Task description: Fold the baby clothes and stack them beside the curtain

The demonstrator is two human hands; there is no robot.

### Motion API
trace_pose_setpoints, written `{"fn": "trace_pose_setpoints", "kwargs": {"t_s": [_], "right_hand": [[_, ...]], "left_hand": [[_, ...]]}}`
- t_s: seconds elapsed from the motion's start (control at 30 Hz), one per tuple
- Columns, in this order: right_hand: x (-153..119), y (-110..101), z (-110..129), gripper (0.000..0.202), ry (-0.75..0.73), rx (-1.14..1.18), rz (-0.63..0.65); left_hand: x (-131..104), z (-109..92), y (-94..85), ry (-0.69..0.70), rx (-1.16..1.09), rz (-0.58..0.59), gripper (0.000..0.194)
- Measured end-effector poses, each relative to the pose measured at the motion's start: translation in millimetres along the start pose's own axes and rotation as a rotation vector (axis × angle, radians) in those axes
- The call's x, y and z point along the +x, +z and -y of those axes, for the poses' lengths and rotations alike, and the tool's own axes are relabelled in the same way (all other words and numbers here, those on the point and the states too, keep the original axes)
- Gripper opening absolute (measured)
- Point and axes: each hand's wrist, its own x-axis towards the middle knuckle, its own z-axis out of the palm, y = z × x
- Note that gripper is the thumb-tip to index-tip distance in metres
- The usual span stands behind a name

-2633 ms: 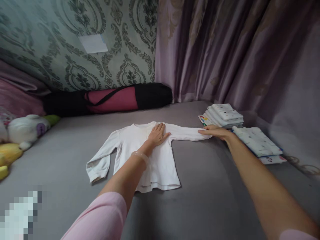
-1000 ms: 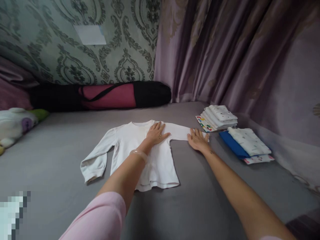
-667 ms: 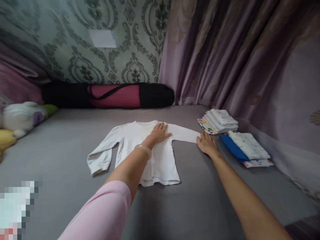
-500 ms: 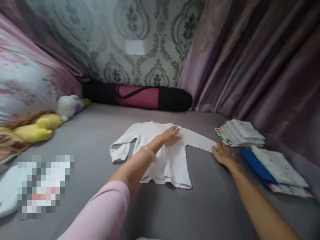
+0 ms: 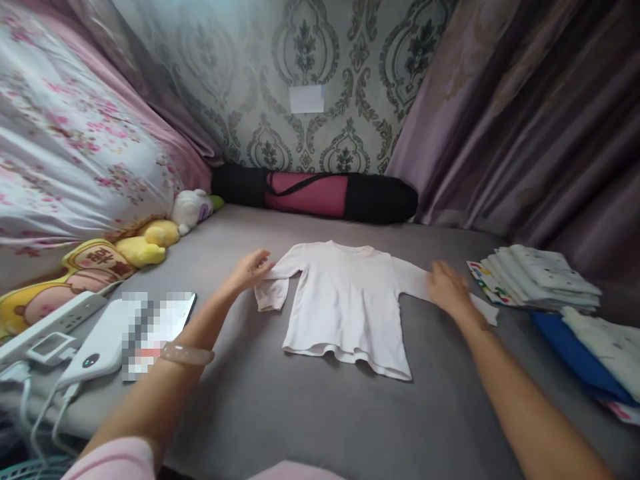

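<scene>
A white long-sleeved shirt (image 5: pixel 347 300) lies spread on the grey bed sheet, its neckline toward the wall and its hem wavy. At the sleeve on the left, which bends back so its cuff points toward me, is my left hand (image 5: pixel 251 269). That hand's fingers are apart at the bend of the sleeve; whether they touch the cloth is unclear. My right hand (image 5: pixel 447 288) lies over the outstretched sleeve on the right, fingers extended and slightly blurred. The cuff shows beyond that hand. Under the right palm, part of the sleeve is hidden.
Folded clothes (image 5: pixel 545 277) are stacked at the right, with a blue and white folded pile (image 5: pixel 585 357) nearer me. On the left lie a power strip (image 5: pixel 75 317), a white power bank (image 5: pixel 103 340), a phone (image 5: pixel 170 320) and plush toys (image 5: pixel 143 247). A black and pink bag (image 5: pixel 310 193) lies along the wall.
My left hand has moved from the shirt's chest to the sleeve on the left. My right hand has moved inward along its sleeve, uncovering the cuff. The view has turned left.
</scene>
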Motion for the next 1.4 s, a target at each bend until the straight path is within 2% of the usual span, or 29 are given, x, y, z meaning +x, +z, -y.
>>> {"fn": "trace_pose_setpoints", "kwargs": {"t_s": [0.03,0.07,0.13,0.2,0.27,0.37,0.5,0.57,0.67,0.8,0.87,0.93,1.0,1.07,1.1,1.17,1.2,1.27,1.33,1.4], "right_hand": [[7,6,21,0.046,-0.037,0.006,-0.010],[15,13,43,0.049,-0.138,0.027,-0.003],[28,27,86,0.053,-0.267,0.076,0.079],[40,39,121,0.059,-0.280,0.102,0.145],[49,49,141,0.064,-0.229,0.093,0.144],[61,57,146,0.067,-0.156,0.073,0.153],[70,54,139,0.067,-0.169,0.114,0.239],[71,53,139,0.066,-0.156,0.136,0.207],[69,55,143,0.067,-0.083,0.095,0.083],[70,56,152,0.067,-0.046,0.023,0.125],[71,51,162,0.064,-0.012,-0.010,0.088],[70,47,178,0.060,-0.079,0.002,0.008],[67,45,198,0.059,-0.291,0.073,0.006],[65,49,216,0.061,-0.465,0.146,0.110],[64,52,224,0.063,-0.491,0.165,0.168],[64,59,236,0.066,-0.446,0.181,0.239],[65,62,240,0.066,-0.405,0.187,0.257],[65,66,245,0.067,-0.340,0.202,0.265],[65,70,247,0.068,-0.320,0.205,0.234],[62,73,247,0.068,-0.334,0.187,0.180]], "left_hand": [[-4,5,0.4,-0.060,0.002,0.009,0.048],[-9,8,1.6,-0.103,0.004,0.020,0.049],[-17,10,4.9,-0.151,0.002,0.045,0.054],[-24,10,7.0,-0.174,0.004,0.055,0.060],[-32,11,6.4,-0.192,0.014,0.058,0.063],[-42,16,1.9,-0.200,0.005,0.090,0.065],[-49,22,-1.6,-0.207,-0.024,0.140,0.060],[-49,21,-0.1,-0.213,-0.011,0.146,0.053],[-48,14,3.2,-0.235,0.028,0.147,0.045],[-47,3,4.5,-0.272,0.038,0.143,0.044],[-47,1,5.7,-0.286,0.047,0.131,0.042],[-46,3,8.7,-0.295,0.060,0.117,0.039],[-44,6,12.9,-0.304,0.079,0.108,0.035],[-41,9,15.3,-0.305,0.089,0.113,0.029],[-40,10,14.7,-0.301,0.090,0.123,0.025],[-35,7,8.7,-0.269,0.108,0.119,0.015],[-33,4,3.5,-0.223,0.139,0.081,0.010],[-27,-2,-8.7,-0.081,0.274,-0.079,0.005],[-23,-4,-19.0,0.086,0.450,-0.271,0.013],[-20,2,-22.8,0.200,0.590,-0.355,0.019]]}}
